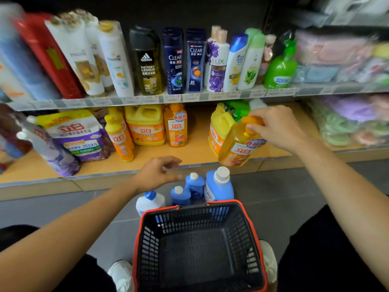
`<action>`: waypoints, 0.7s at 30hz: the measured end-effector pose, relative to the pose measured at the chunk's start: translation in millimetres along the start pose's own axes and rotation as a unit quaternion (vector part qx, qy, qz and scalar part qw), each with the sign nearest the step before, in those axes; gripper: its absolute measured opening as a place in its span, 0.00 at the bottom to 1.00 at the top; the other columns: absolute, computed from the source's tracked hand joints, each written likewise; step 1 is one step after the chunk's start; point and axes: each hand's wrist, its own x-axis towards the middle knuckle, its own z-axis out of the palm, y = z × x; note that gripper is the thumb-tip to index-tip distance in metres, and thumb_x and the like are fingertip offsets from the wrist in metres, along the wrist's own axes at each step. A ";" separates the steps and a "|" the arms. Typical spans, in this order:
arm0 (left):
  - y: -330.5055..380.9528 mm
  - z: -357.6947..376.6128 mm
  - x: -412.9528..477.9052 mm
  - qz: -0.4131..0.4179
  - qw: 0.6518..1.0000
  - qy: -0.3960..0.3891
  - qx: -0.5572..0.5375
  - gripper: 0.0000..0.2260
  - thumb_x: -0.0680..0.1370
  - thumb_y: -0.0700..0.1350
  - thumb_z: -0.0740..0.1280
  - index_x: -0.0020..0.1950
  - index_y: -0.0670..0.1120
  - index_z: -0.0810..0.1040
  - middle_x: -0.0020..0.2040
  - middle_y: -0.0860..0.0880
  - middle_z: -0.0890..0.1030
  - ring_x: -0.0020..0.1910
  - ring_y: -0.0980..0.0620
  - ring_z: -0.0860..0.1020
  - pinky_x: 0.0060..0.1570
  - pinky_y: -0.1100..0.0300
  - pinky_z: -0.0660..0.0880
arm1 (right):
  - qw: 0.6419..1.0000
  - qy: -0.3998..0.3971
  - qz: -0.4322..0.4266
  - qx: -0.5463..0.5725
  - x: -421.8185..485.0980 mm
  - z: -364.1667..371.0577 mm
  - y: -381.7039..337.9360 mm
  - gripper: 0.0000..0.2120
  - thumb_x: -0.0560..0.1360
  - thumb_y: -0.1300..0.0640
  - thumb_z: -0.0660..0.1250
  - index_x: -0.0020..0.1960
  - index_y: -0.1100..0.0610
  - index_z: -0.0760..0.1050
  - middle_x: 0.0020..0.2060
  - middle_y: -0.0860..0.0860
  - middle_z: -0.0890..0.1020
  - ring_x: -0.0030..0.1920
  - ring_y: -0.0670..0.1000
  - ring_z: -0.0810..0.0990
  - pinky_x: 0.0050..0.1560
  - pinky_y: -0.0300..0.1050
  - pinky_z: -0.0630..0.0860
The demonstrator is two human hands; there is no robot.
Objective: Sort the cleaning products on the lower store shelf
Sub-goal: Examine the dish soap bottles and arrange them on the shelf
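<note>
My right hand grips the orange cap of a tilted orange detergent bottle, held in the air in front of the lower shelf. Behind it a yellow jug stands on that shelf. My left hand hovers with loosely curled fingers over the shelf's front edge and holds nothing. Further left on the shelf stand an orange bottle, a yellow jug, a small yellow bottle and a purple refill pouch.
Several blue and white bottles stand on the grey floor between the shelf and a black basket with a red rim. The upper shelf holds shampoo bottles. Bagged towels fill the right side.
</note>
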 end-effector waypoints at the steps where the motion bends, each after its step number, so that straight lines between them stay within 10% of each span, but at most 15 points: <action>1: 7.9 0.8 -0.1 0.003 0.999 0.022 -0.036 0.28 0.73 0.54 0.77 0.72 0.54 0.74 0.63 0.56 0.79 0.61 0.57 0.77 0.58 0.56 0.79 | 0.999 0.016 -0.005 0.031 1.5 -6.9 -9.7 0.11 0.76 0.50 0.72 0.56 0.53 0.83 0.48 0.57 0.85 0.51 0.61 0.82 0.52 0.52 0.75; 7: 28.8 7.3 5.2 0.005 0.989 0.072 -0.127 0.46 0.68 0.55 0.80 0.80 0.55 0.60 0.75 0.55 0.69 0.68 0.52 0.71 0.61 0.52 0.74 | 0.983 0.006 -0.011 0.184 17.8 -5.4 -68.2 0.13 0.77 0.52 0.72 0.59 0.56 0.84 0.49 0.54 0.86 0.49 0.52 0.83 0.55 0.54 0.79; 21: -52.8 -11.9 74.1 -0.095 0.973 0.198 0.064 0.41 0.65 0.56 0.82 0.75 0.52 0.71 0.64 0.47 0.80 0.58 0.45 0.79 0.55 0.50 0.78 | 0.970 -0.044 -0.047 0.235 97.4 100.5 -129.0 0.13 0.73 0.49 0.75 0.56 0.51 0.84 0.49 0.51 0.87 0.49 0.51 0.83 0.53 0.52 0.81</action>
